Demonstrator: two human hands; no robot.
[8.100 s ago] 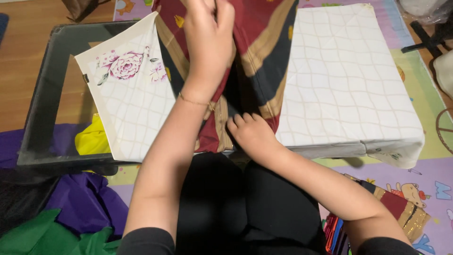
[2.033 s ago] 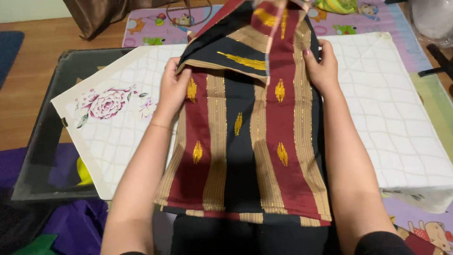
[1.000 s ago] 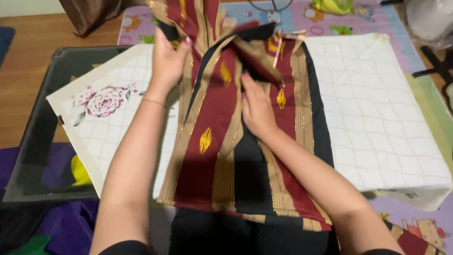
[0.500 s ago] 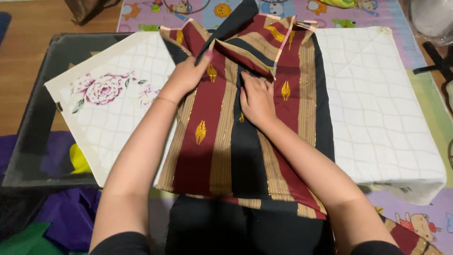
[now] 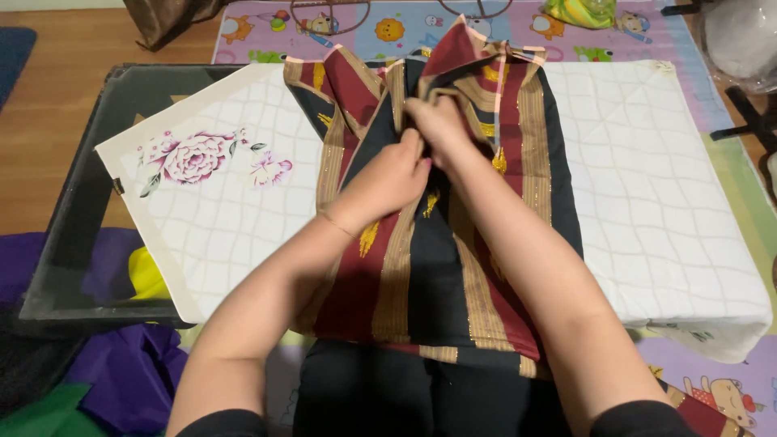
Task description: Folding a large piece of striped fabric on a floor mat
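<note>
A maroon, black and gold striped cloth [image 5: 421, 275] lies lengthwise over a white quilted cover [image 5: 664, 210] on a low glass table [image 5: 73, 243]. Both hands meet over its upper middle. My left hand [image 5: 387, 180] pinches a fold of the cloth near its centre. My right hand [image 5: 441, 125] grips the same gathered fold just above, fingers closed on the fabric. The far end of the cloth is bunched up in loose folds.
The white cover has a pink flower print [image 5: 190, 158] at its left corner. Purple cloth [image 5: 121, 368], green cloth [image 5: 32, 409] and a yellow item [image 5: 146, 275] lie at the lower left. A colourful play mat [image 5: 388, 24] covers the floor behind.
The hands, spread apart on the cloth a moment ago, have come together at its upper middle and gathered a fold. Earlier the cloth was held up and then laid flat.
</note>
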